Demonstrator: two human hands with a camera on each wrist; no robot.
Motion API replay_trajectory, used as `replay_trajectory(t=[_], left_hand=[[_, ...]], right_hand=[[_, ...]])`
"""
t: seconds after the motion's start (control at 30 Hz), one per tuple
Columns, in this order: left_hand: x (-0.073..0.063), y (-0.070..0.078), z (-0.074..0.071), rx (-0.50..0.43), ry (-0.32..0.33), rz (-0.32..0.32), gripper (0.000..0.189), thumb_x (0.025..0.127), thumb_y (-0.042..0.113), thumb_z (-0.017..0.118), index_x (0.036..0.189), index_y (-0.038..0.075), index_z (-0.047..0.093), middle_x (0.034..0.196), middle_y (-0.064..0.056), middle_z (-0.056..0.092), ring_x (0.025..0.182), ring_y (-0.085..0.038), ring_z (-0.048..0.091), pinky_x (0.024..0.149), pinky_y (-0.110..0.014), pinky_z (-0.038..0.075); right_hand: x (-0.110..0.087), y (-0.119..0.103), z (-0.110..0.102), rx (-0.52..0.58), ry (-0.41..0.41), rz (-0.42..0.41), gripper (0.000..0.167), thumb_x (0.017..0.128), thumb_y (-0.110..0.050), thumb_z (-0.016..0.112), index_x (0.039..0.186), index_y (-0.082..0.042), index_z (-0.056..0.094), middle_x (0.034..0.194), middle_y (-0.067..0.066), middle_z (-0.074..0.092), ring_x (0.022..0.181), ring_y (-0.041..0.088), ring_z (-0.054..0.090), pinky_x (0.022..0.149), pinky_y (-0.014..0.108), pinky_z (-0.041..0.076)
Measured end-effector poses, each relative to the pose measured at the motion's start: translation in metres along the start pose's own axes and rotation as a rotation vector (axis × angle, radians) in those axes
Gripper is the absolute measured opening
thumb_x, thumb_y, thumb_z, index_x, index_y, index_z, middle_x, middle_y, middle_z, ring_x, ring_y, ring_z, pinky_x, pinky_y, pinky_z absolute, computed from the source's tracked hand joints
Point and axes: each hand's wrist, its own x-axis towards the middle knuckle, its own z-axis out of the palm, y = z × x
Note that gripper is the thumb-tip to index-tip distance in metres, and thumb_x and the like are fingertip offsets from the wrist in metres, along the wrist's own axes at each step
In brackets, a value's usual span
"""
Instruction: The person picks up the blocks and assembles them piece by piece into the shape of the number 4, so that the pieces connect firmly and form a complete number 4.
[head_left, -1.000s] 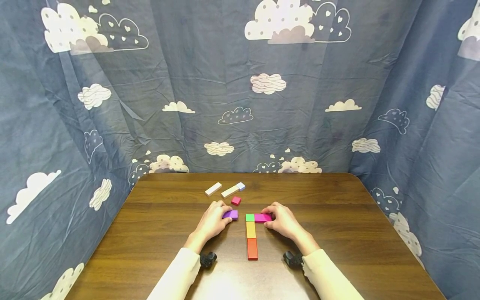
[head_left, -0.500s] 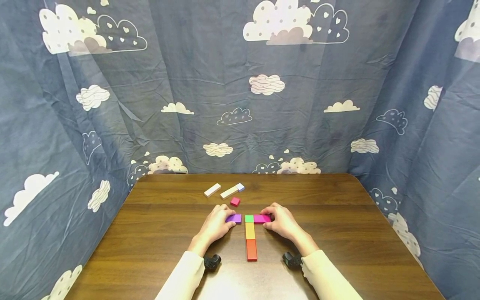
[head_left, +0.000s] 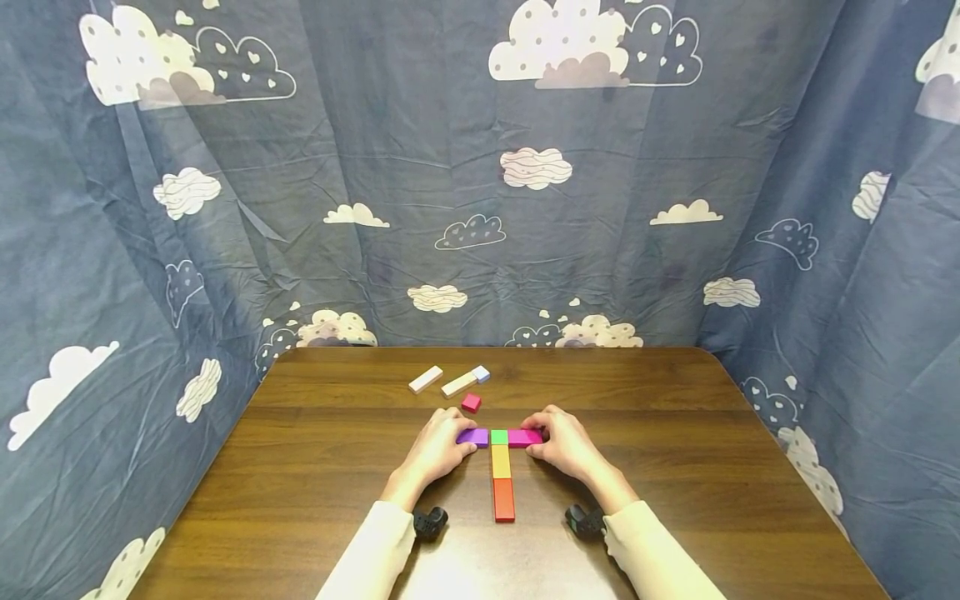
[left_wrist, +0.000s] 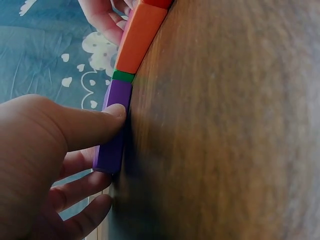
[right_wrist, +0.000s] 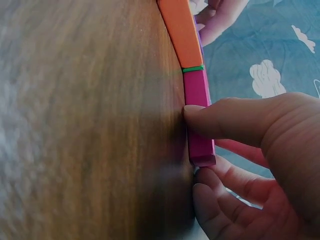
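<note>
My left hand pinches a purple block, thumb on its near side and fingers behind, as the left wrist view shows. Its right end sits right by a small green block. On the green block's other side lies a magenta block, pinched between the thumb and fingers of my right hand. From the green block an orange block runs toward me, followed end to end by a red block. Together they form a T lying flat on the table.
Behind the T, a small pinkish-red block lies on the wooden table. Farther back are a white block and a cream block with a small light-blue block at its end. A cloud-patterned curtain hangs behind.
My left hand has slid the purple block rightward, closing the gap to the green block. My right hand stays on the magenta block.
</note>
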Motion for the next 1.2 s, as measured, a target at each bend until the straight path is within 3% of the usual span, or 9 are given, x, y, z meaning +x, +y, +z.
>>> replay_trajectory(t=[1.2], left_hand=[[-0.0005, 0.0012, 0.0034, -0.013, -0.005, 0.001, 0.027, 0.087, 0.024, 0.079, 0.111, 0.013, 0.076, 0.100, 0.000, 0.063, 0.095, -0.017, 0.052, 0.084, -0.036, 0.047]], right_hand=[[0.0007, 0.0003, 0.0043, -0.022, 0.012, -0.012, 0.030, 0.071, -0.011, 0.088, 0.100, -0.015, 0.077, 0.084, -0.004, 0.058, 0.075, 0.015, 0.055, 0.070, 0.035, 0.046]])
